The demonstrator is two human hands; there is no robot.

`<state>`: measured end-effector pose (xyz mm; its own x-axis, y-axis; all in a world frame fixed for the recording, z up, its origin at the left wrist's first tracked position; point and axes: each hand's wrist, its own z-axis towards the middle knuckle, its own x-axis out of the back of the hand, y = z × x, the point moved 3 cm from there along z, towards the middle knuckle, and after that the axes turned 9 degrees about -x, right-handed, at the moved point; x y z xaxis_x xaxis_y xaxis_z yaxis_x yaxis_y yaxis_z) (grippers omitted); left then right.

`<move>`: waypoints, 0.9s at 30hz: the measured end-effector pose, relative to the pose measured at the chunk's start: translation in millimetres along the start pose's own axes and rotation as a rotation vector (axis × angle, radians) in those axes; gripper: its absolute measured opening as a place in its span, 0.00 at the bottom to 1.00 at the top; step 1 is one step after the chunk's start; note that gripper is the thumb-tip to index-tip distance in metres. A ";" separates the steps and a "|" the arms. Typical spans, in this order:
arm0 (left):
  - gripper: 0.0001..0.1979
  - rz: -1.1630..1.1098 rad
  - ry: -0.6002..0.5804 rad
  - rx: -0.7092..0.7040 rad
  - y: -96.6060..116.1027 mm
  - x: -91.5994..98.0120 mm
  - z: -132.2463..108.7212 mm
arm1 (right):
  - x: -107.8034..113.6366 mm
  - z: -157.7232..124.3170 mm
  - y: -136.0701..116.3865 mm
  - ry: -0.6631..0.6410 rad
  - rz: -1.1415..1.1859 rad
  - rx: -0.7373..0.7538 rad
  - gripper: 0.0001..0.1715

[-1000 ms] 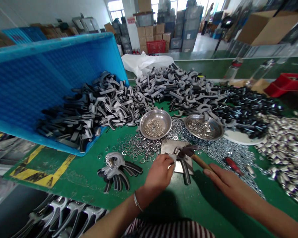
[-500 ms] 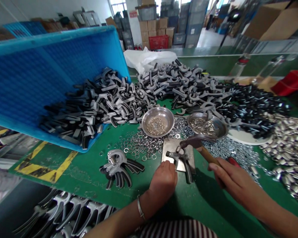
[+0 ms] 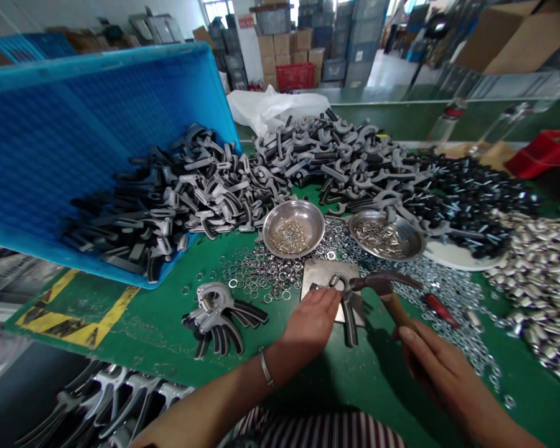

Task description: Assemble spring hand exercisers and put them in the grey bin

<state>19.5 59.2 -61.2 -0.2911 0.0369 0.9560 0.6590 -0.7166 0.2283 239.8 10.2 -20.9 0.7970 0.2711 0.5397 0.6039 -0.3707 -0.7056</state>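
My left hand (image 3: pixel 312 322) presses down on a grey and black hand-grip part (image 3: pixel 346 306) that lies on a small steel plate (image 3: pixel 329 274). Its fingers close over the part's left handle. A hammer (image 3: pixel 386 291) with a wooden handle is gripped in my right hand (image 3: pixel 441 361). The hammer's head hovers just right of the part, above the plate's edge. Several assembled hand grips (image 3: pixel 221 317) lie in a small pile to the left of my left hand.
Two steel bowls (image 3: pixel 294 233) (image 3: pixel 385 236) of small metal pieces sit beyond the plate amid loose washers (image 3: pixel 256 277). A tipped blue crate (image 3: pixel 74 143) spills handles. More handles (image 3: pixel 345 162), black knobs (image 3: pixel 471 199), silver sleeves (image 3: pixel 536 280) and a red screwdriver (image 3: pixel 441 310) surround them.
The hammer was lifted off the part, then drawn back to the right. My left hand slid forward onto the part's left handle.
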 end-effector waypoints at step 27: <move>0.08 0.139 0.004 0.227 17.2 12.4 -26.7 | 12.7 22.7 -20.0 0.032 -0.546 0.167 0.21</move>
<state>8.7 28.8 -50.3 -0.1893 -0.0540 0.9804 0.8317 -0.5396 0.1309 238.1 41.2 -10.3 0.3696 0.3558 0.8584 0.9235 -0.0383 -0.3817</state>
